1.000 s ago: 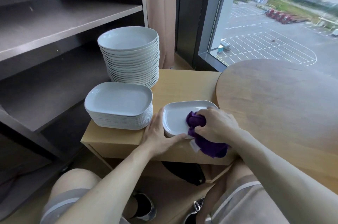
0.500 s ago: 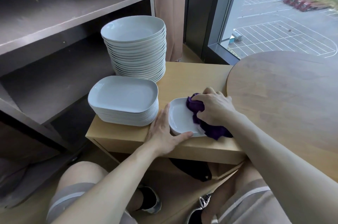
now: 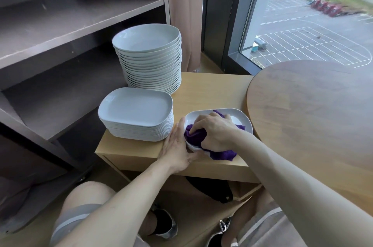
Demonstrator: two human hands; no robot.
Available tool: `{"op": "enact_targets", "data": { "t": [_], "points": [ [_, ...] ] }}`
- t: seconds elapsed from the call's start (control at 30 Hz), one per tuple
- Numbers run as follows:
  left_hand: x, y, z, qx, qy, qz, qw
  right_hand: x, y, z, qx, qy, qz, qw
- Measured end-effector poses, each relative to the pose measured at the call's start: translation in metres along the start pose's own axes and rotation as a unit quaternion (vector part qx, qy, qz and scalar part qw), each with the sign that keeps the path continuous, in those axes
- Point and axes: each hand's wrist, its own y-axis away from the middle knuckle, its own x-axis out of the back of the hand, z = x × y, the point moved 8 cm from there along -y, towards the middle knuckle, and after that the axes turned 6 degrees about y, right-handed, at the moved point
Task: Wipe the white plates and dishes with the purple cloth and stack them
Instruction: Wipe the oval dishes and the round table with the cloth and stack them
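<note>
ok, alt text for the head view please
A right hand presses a bunched purple cloth into a white rectangular dish on a light wooden cabinet, while the left hand rests flat against the dish's left edge. Beside it sit a stack of rectangular plates and, behind that, a taller stack of round plates.

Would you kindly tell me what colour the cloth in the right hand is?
The cloth is purple; the head view shows it best.
</note>
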Motion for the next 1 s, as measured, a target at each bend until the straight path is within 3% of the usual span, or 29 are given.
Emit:
{"op": "enact_targets", "data": {
  "t": [0.2, 0.4, 0.57, 0.67, 1.0],
  "points": [
    [0.000, 0.002, 0.001, 0.011, -0.004, -0.003, 1.000, -0.008, 0.023, 0.016, -0.067, -0.016, 0.057, 0.996],
    [-0.001, 0.001, -0.001, 0.011, -0.012, -0.007, 1.000, 0.001, 0.040, 0.049, -0.154, 0.027, 0.054, 0.986],
    [-0.001, -0.001, -0.006, 0.016, -0.004, -0.001, 1.000, 0.004, 0.057, 0.078, -0.277, 0.119, 0.142, 0.943],
    [-0.002, -0.002, -0.007, 0.009, 0.006, 0.000, 1.000, -0.004, 0.052, 0.077, -0.280, 0.133, 0.164, 0.936],
    [-0.003, -0.001, -0.006, 0.006, -0.007, 0.014, 1.000, 0.010, 0.014, 0.070, -0.242, 0.126, 0.122, 0.954]
  ]
}}
